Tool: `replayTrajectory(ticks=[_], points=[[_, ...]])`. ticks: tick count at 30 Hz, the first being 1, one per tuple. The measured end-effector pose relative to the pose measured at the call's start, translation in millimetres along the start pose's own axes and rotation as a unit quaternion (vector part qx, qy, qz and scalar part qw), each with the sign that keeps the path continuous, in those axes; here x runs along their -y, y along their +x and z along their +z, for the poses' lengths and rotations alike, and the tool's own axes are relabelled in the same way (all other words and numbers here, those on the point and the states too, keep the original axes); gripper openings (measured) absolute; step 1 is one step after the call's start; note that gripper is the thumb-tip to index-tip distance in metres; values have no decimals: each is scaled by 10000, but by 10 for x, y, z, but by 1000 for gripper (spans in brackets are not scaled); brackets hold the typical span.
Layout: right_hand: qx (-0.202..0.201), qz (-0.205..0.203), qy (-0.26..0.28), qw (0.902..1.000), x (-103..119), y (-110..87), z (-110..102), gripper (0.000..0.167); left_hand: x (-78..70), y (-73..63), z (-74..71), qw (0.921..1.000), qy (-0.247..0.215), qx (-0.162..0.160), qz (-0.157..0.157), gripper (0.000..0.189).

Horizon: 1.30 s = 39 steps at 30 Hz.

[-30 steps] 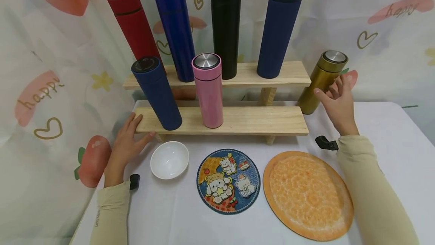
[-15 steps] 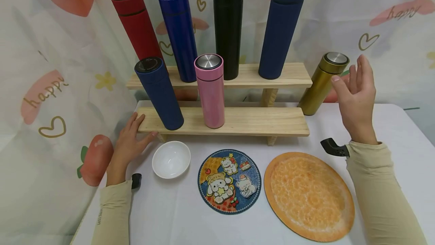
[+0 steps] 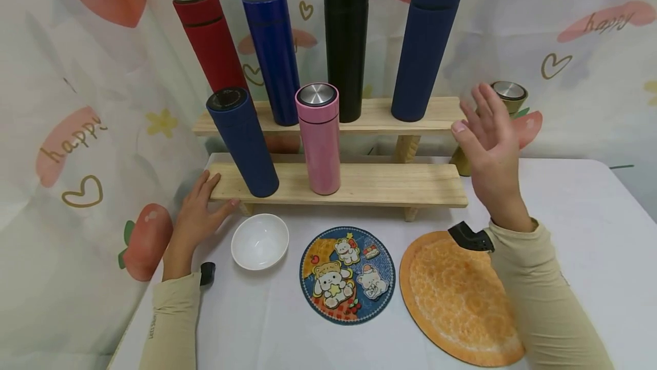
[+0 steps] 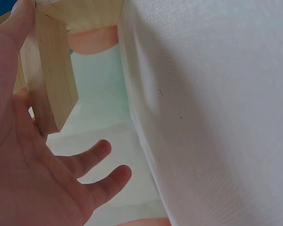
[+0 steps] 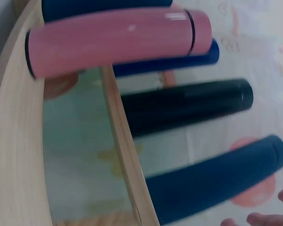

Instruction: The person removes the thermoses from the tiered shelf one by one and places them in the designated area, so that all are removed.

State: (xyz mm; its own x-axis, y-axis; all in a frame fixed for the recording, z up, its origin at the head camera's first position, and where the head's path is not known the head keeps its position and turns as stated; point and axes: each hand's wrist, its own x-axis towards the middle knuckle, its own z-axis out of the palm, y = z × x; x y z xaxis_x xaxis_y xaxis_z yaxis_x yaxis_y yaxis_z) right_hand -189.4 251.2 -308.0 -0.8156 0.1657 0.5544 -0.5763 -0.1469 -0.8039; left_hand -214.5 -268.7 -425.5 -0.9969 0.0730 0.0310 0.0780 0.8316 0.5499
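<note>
My left hand point(image 3: 196, 223) holds the left end of the two-tier wooden shelf point(image 3: 400, 182); in the left wrist view, thumb and fingers point(image 4: 108, 186) lie either side of the plank's end. My right hand point(image 3: 495, 156) is raised with nothing in it, fingers apart, in front of a gold thermos point(image 3: 510, 92), which it partly hides. On the lower tier stand a matte blue thermos point(image 3: 243, 145) and a pink thermos point(image 3: 318, 142). Along the upper tier are a red thermos point(image 3: 210, 45), a glossy blue thermos point(image 3: 272, 56), a black thermos point(image 3: 346, 51) and a navy thermos point(image 3: 428, 48).
Before the shelf, a white bowl point(image 3: 260, 242), a round cartoon mat point(image 3: 347, 276) and an orange bread-patterned round mat point(image 3: 457, 296) lie on the white tablecloth point(image 3: 246, 324). My right forearm covers part of the orange mat. A printed curtain point(image 3: 590, 102) hangs close behind.
My right hand has let go of the gold thermos beside the shelf, lifted away to the right, then moved left in front of it. The left hand stays on the shelf end.
</note>
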Motion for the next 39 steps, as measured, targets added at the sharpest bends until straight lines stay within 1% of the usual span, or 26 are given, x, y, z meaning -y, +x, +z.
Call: replayTrajectory(ticks=[3,8,10,16,19,24,28,31,35,39], points=[[307,63,-108,9995,-32,-35,163,72,-4,-6,-6,10000,5,24,-38,96],[760,159,-150,9969,-126,-56,428,72,13,-13,-10,10000,-25,9,3,96],[935,213,-204,9952,-173,-60,531,73,24,-21,-7,10000,-38,-19,14,96],[1381,448,-590,9876,-291,-85,789,73,56,-39,22,10000,-32,-71,-14,95],[1498,535,-658,9851,-317,-99,899,74,63,-33,27,9999,-42,-111,13,95],[1680,527,-713,9818,-343,-122,1074,77,60,-13,23,9999,-42,-131,29,95],[1808,590,-651,9796,-391,-101,1200,81,44,9,18,9999,-43,-142,28,95],[1865,719,-622,9778,-446,-82,1276,84,31,17,16,9999,-66,-131,3,96],[1921,956,-551,9751,-531,-72,1354,83,19,12,19,9999,-100,-78,-68,97],[1955,1180,-287,9732,-602,-66,1414,84,12,5,17,9999,-97,-69,-74,97]])
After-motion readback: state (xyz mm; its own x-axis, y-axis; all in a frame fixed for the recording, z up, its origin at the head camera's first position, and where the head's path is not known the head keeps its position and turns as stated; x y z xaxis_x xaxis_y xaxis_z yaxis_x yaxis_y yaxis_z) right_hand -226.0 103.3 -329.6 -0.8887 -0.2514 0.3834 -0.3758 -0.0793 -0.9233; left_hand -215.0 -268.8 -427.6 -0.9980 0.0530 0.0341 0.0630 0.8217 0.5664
